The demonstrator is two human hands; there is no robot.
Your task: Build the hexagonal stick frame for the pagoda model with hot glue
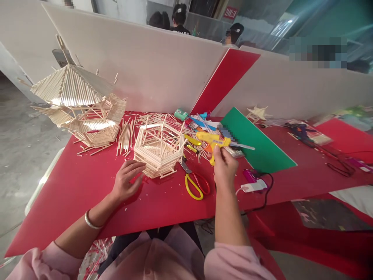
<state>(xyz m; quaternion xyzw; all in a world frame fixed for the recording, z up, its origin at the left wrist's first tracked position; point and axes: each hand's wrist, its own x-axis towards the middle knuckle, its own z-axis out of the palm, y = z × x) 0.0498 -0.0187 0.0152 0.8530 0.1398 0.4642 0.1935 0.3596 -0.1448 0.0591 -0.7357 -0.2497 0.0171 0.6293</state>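
A red table (72, 186) is carrying everything, with white partitions (145, 66) standing along its far edge. At the far left a finished stick tower (78, 105) is sitting, well apart from the hands. A green board (259, 144) is lying to the right.

The stick frame (157, 147), a hexagon of thin glued sticks, is resting on the table just ahead of the left hand (126, 181). That hand is lying on the table, half open and holding nothing, with its fingertips at the frame's lower edge; whether they are touching it I cannot tell. The frame is looking light, stiff and brittle. The layered base is probably the safest hold, not the single upright sticks.

The right hand (224, 169) is closing round the handle of a yellow glue gun (211, 140) and holding it above the table, right of the frame, nozzle pointing left.

Yellow-handled scissors (195, 184) are lying between the hands, near the frame. A plug (253, 186) with a black cord is sitting just right of the right wrist, where it could be snagging. Loose sticks (125, 136) are crowding the frame's left and far sides.
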